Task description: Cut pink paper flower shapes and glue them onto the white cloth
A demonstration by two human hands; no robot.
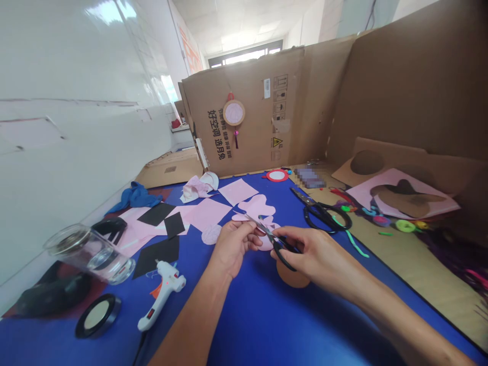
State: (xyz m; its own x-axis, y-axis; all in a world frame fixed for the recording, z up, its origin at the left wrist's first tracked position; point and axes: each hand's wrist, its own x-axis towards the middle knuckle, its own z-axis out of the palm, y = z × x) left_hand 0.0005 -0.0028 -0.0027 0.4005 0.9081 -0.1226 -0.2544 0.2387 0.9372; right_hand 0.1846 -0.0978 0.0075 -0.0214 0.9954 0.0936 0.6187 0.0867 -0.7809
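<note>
In my right hand point(305, 249) is a small pair of black-handled scissors point(284, 252), my thumb and fingers at the loops and the blades angled up to the left. My left hand point(236, 244) is closed in a pinch beside the blades; what it holds is too small to make out. Pink cut paper point(257, 205) with rounded lobes lies just beyond the blades, and more pink paper shows under them. A brown round disc point(293, 276) lies below my right hand on the blue table surface point(251, 325).
Large black scissors point(328, 216) lie to the right. At left are a white glue gun point(162, 295), a glass of water point(110, 262), a tape roll point(98, 314) and black paper squares point(174, 224). Cardboard walls point(251, 127) stand behind.
</note>
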